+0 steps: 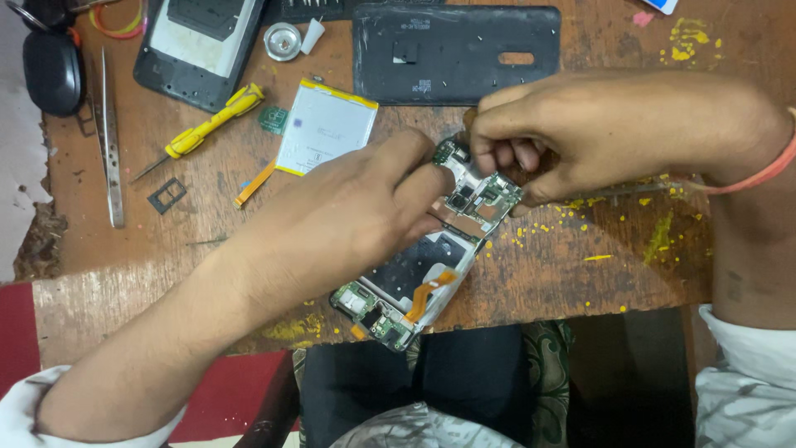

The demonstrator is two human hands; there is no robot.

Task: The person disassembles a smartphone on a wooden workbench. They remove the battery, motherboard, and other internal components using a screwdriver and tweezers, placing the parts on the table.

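The left hand [348,207] lies over the middle of an opened phone [423,265] on the wooden table [580,265], its fingers curled narrow and pressing the phone's frame down. The right hand [580,137] comes in from the other side, fingertips pinched tight at the top of the phone's green board [485,195] (whether they grip a small part there cannot be told). The phone sits aslant at the table's near edge, its lower end with an orange flex cable [427,290] hanging slightly past the edge.

Behind the left hand rest a white battery [323,124], a yellow screwdriver [207,124] and steel tweezers [110,133]. A black back cover [456,54] lies at the far side, just beyond the right hand.
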